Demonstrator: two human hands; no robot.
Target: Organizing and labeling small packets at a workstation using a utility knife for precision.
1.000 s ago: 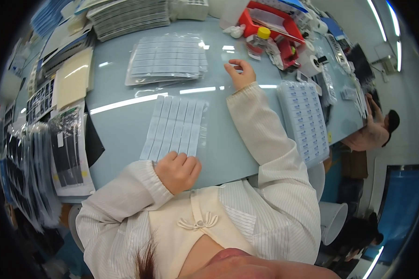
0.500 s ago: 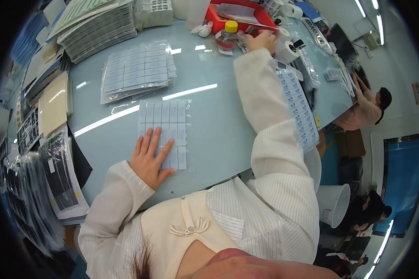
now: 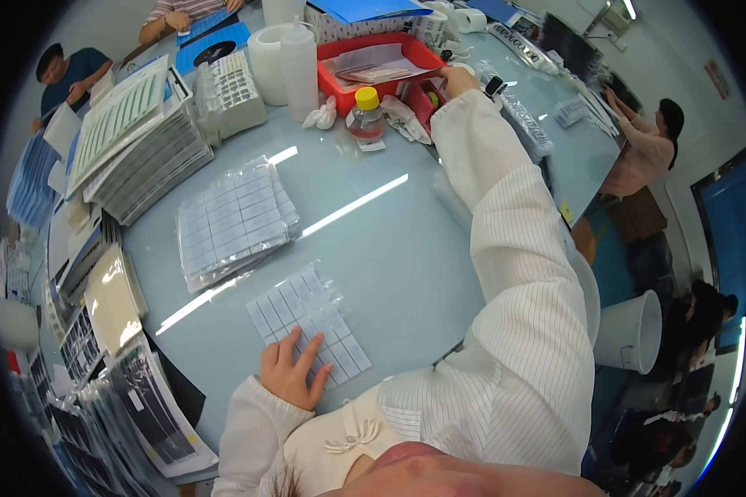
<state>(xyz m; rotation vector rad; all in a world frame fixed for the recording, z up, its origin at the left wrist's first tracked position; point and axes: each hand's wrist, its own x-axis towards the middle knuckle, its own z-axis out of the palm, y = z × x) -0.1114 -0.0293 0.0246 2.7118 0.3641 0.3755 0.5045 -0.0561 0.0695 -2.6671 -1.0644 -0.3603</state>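
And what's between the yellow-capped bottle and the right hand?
A crumpled white wrapper beside the bottle, then the small red box nearer the right hand; head view shows it.

Glossy table [image 3: 389, 265]: pale sheet [image 3: 307, 305], sheet stack [image 3: 236, 219], red tray [image 3: 331, 93], yellow-capped bottle [image 3: 365, 122].

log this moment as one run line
left hand: spread on pale gridded sheet | right hand: beside red tray, grip unclear | yellow-capped bottle: upright, in front of tray
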